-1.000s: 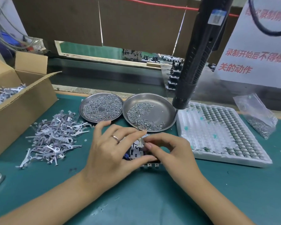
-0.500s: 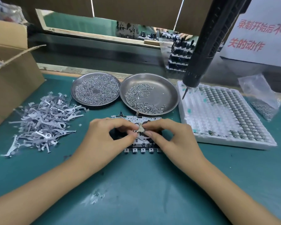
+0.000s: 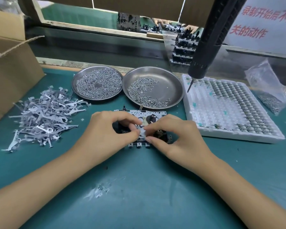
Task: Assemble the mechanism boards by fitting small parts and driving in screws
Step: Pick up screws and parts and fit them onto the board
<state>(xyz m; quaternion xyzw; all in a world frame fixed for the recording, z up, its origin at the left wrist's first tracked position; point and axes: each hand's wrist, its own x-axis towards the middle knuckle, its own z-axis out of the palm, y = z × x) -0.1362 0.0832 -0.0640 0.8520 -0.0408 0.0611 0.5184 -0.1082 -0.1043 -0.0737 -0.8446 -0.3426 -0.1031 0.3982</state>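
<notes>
Head view: hands hide the small part (board half-covered).

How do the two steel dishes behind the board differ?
Fill: the left dish is covered almost edge to edge with small metal parts; the right dish holds a sparser crescent of screws, with much of its floor bare.
Size: the right dish looks a little larger.
Neighbours: the left dish sits by the pile of stamped parts; the right dish sits by the white tray.
Shared: both are round, shallow steel dishes, rims almost touching.
</notes>
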